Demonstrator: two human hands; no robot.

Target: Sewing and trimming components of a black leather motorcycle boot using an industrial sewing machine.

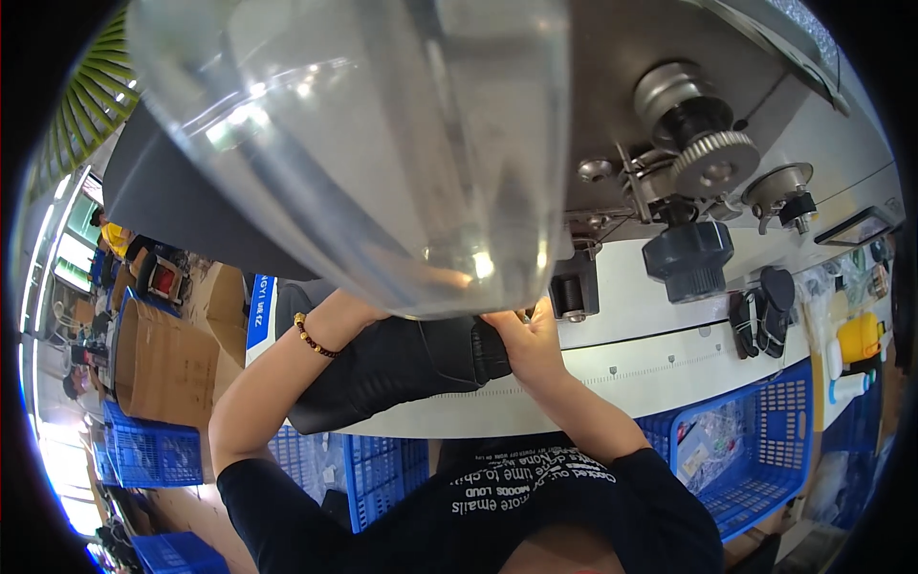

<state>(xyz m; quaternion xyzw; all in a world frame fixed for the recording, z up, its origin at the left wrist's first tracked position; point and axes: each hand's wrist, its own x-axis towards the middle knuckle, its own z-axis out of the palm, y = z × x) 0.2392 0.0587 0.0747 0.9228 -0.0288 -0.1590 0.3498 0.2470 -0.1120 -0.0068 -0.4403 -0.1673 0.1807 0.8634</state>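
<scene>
Black leathery piece (406, 368) is lying across the white bench (669, 373), probably mid-job; can't see what's done or left. Clear guard (382, 191) blocks left hand (368, 308) and right hand (537, 346) fingertips, so can't tell either grip.

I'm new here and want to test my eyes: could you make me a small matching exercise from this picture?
Things:
1. Beaded bracelet
2. Black piece
3. Yellow container
4. Black knob

Places:
A. Far right of the picture
B. On the machine
C. Around the left wrist
D. Touched by the right hand, over the white table

Right pairs: 1-C, 2-D, 3-A, 4-B.
</scene>
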